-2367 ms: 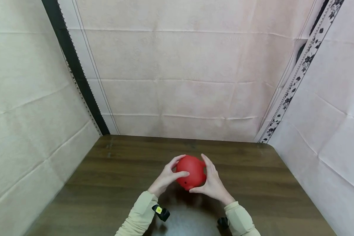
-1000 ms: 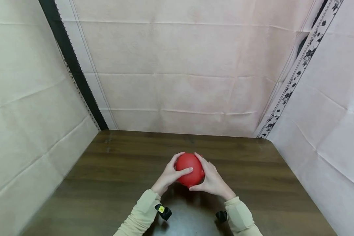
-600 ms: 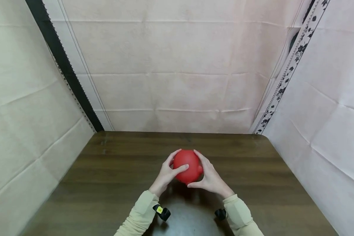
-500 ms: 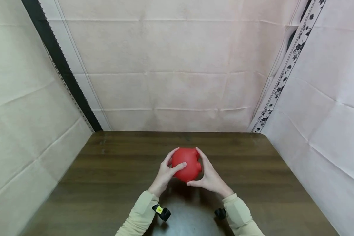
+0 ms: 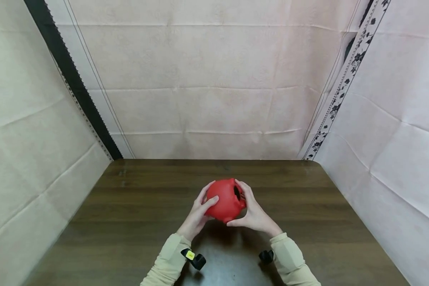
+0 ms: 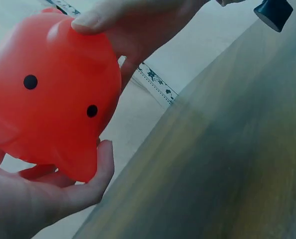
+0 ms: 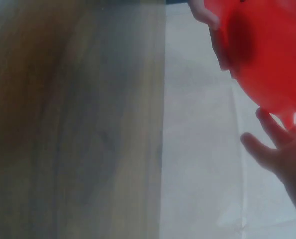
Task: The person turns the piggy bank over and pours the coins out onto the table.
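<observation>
A round red piggy bank (image 5: 221, 200) is held above the table between my two hands. My left hand (image 5: 196, 214) grips its left side, thumb across the near surface and fingers round the far side. On the right, my right hand (image 5: 256, 216) holds it with fingertips at the upper edge and thumb underneath. A dark round opening (image 5: 237, 193) shows on the side facing my right hand. In the left wrist view, the piggy bank (image 6: 58, 94) shows two black dot eyes and small protrusions. The right wrist view has it cut off at the upper right.
A brown wood-grain table (image 5: 136, 206) lies below, its far edge against a pale creased cloth (image 5: 207, 111). More cloth hangs at left and right, with a dark strip (image 5: 75, 79) and a floral border (image 5: 337, 99). Small black cameras (image 5: 199, 262) sit at both wrists.
Between my hands the piggy bank has turned. Its dark opening has come into view on the right, and the black eye dot seen near its bottom earlier is out of the head view.
</observation>
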Motion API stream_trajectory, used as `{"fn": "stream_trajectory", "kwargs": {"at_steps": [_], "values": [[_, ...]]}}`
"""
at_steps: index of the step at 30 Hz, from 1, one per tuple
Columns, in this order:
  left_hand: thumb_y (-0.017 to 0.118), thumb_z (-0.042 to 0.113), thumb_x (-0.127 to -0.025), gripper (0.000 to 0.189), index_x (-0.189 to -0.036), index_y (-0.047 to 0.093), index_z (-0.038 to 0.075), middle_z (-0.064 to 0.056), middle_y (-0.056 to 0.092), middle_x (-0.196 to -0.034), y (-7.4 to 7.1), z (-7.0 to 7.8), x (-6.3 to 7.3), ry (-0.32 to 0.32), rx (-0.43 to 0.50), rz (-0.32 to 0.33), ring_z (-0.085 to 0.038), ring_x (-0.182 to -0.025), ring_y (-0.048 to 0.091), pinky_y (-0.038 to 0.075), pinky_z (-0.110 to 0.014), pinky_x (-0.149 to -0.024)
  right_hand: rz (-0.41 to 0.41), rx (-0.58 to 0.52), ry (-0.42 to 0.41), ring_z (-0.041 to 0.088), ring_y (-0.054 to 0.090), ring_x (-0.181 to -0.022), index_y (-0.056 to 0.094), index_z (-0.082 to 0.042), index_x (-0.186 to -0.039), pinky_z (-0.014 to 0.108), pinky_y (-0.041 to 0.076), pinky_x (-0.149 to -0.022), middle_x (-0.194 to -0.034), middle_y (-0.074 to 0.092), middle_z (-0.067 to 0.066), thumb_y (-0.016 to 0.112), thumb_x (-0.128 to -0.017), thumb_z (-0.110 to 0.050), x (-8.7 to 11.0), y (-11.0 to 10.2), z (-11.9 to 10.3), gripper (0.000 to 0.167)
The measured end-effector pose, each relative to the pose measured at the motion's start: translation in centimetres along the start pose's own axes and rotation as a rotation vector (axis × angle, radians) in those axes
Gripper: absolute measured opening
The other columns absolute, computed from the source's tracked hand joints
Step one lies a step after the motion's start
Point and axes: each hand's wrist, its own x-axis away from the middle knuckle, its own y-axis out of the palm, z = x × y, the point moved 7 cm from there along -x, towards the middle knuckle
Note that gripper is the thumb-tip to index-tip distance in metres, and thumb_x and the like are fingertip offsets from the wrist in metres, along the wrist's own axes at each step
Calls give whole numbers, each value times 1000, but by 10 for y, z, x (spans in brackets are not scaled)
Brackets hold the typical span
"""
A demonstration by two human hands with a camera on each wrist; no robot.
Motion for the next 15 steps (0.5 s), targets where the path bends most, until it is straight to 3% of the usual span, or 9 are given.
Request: {"fn": "stream_trajectory", "kwargs": {"at_steps": [8, 15], "values": [[61, 23, -91, 62, -145, 35, 39, -7, 43, -147, -2, 2, -2, 49, -43, -43, -26, -125, 47, 55, -42, -92, 59, 9, -26, 22, 38, -134, 14, -34, -152, 29, 51, -99, -153, 24, -4, 89, -66, -24, 3, 2, -2, 114], [64, 23, -90, 70, -148, 30, 39, -6, 43, -146, -2, 14, 1, 147, -282, -126, -26, -128, 46, 54, -42, -96, 113, 41, -127, 25, 35, -135, 18, -23, -152, 28, 52, -98, -154, 21, 4, 90, -65, -22, 9, 1, -15, 114]]}}
